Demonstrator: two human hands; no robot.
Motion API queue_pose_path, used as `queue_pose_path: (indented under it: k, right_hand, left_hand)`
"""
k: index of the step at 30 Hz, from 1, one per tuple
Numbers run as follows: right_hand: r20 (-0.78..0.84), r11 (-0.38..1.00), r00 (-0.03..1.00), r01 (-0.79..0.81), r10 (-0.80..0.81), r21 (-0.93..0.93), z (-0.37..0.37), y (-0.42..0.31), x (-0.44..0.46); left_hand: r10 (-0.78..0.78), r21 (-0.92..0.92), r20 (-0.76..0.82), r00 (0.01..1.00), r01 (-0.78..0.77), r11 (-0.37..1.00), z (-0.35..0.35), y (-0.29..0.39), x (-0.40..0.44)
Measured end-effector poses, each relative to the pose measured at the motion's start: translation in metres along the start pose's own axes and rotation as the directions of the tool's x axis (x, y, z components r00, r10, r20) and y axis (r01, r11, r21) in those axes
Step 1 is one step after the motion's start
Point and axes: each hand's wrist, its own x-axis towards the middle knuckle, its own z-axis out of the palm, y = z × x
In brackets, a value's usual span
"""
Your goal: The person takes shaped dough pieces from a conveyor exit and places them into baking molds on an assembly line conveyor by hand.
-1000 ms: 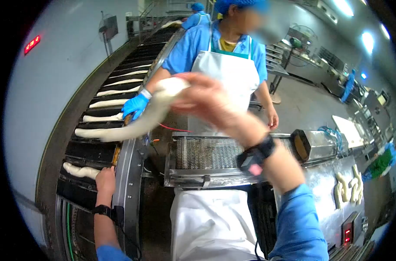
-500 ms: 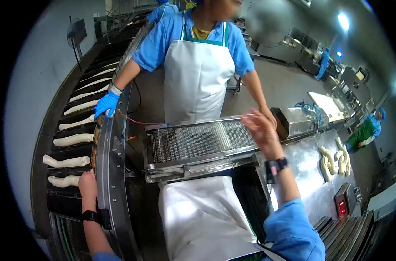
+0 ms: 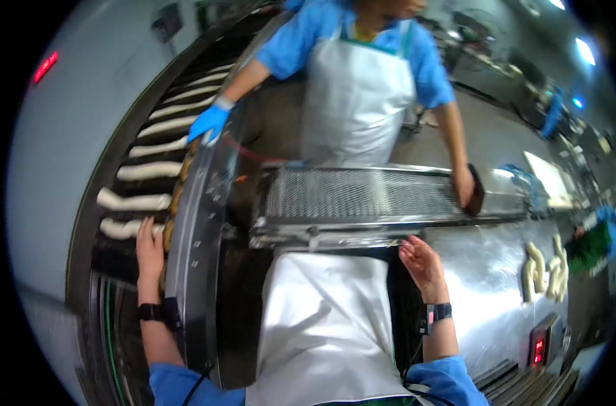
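Note:
My left hand point(image 3: 149, 252) lies at the right end of the nearest dough strip point(image 3: 123, 229), fingers stretched out and touching it. That strip rests in a dark trough of the tray line on the left. Just beyond it lies another pale dough strip point(image 3: 133, 200), with several more in a row behind. My right hand point(image 3: 424, 269) is raised near the front edge of the mesh conveyor point(image 3: 362, 193), fingers loosely bent and apart, nothing in it. Several dough pieces point(image 3: 536, 267) lie on the steel table point(image 3: 470, 291) to the right of it.
Across the mesh conveyor stands a co-worker in a white apron point(image 3: 358, 101); their blue-gloved hand point(image 3: 210, 124) is on the line's rail, the other hand point(image 3: 463, 186) at the conveyor's right end. A scale with red digits point(image 3: 539, 350) stands at the table's front right.
My right hand has come down and back from above the mesh conveyor. The fingers of my left hand have straightened at the dough strip's end. The whole view has shifted.

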Motion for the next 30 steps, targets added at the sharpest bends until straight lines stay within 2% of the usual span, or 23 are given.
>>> queue_pose_path:
  k: [2,4,6,8,9,10,11,12,13,14,17,19,21,23,27,30]
  right_hand:
    - [0.017,0.997,1.000,0.011,-0.009,-0.082,0.014,0.004,-0.012]
    - [0.044,0.989,0.999,0.008,-0.001,-0.145,0.021,0.004,-0.014]
    - [0.088,0.988,0.996,-0.014,0.028,-0.154,0.022,0.007,-0.004]
    - [0.041,0.973,0.998,-0.042,0.053,-0.225,0.032,0.015,-0.002]
    - [0.048,0.978,0.997,-0.045,0.056,-0.206,0.032,0.019,0.001]
    - [0.096,0.978,0.994,-0.030,0.051,-0.207,0.039,0.022,-0.004]
    - [0.036,0.951,0.998,-0.044,0.058,-0.307,0.059,0.019,-0.013]
    - [0.035,0.948,0.997,-0.060,0.075,-0.312,0.058,0.025,-0.011]
    - [0.078,0.954,0.992,-0.069,0.095,-0.293,0.059,0.030,-0.012]
    - [0.099,0.960,0.989,-0.080,0.110,-0.268,0.059,0.033,-0.007]
    - [0.128,0.970,0.985,-0.087,0.119,-0.228,0.044,0.042,-0.003]
    - [0.133,0.974,0.983,-0.097,0.125,-0.202,0.036,0.040,-0.009]
    - [0.090,0.960,0.988,-0.099,0.127,-0.260,0.034,0.044,-0.004]
    - [0.085,0.960,0.987,-0.113,0.139,-0.258,0.033,0.039,-0.003]
    - [0.083,0.953,0.987,-0.111,0.140,-0.283,0.044,0.044,0.000]
    - [0.099,0.950,0.986,-0.098,0.133,-0.298,0.048,0.044,0.000]
  left_hand:
    - [-0.189,0.135,-0.064,0.980,0.196,0.971,-0.021,0.001,-0.027]
    - [-0.378,0.017,-0.147,0.914,0.385,0.923,-0.023,-0.014,-0.050]
    - [-0.582,-0.133,-0.148,0.800,0.567,0.813,-0.027,-0.020,-0.068]
    - [-0.635,-0.376,-0.145,0.759,0.551,0.745,-0.030,-0.017,-0.066]
    - [-0.735,-0.594,-0.016,0.678,0.585,0.552,-0.031,-0.011,-0.062]
    - [-0.763,-0.681,0.001,0.646,0.559,0.473,-0.032,-0.007,-0.060]
    - [-0.774,-0.793,0.108,0.623,0.524,0.311,-0.033,0.005,-0.052]
    - [-0.621,-0.892,0.231,0.749,0.418,0.172,-0.016,-0.039,-0.060]
    - [-0.590,-0.897,0.291,0.753,0.429,0.105,-0.005,-0.060,-0.060]
    - [-0.579,-0.889,0.286,0.763,0.437,0.137,0.004,-0.071,-0.052]
    - [-0.552,-0.716,0.128,0.824,0.462,0.523,0.028,-0.136,-0.047]
    - [-0.522,-0.592,0.111,0.845,0.478,0.649,0.034,-0.159,-0.048]
    - [-0.542,-0.653,0.094,0.835,0.463,0.599,0.048,-0.159,-0.046]
    - [-0.597,-0.700,0.065,0.799,0.463,0.544,0.030,-0.138,-0.047]
    - [-0.694,-0.842,0.179,0.697,0.474,0.259,-0.009,-0.043,-0.049]
    - [-0.692,-0.882,0.248,0.678,0.454,0.128,-0.026,0.008,-0.050]
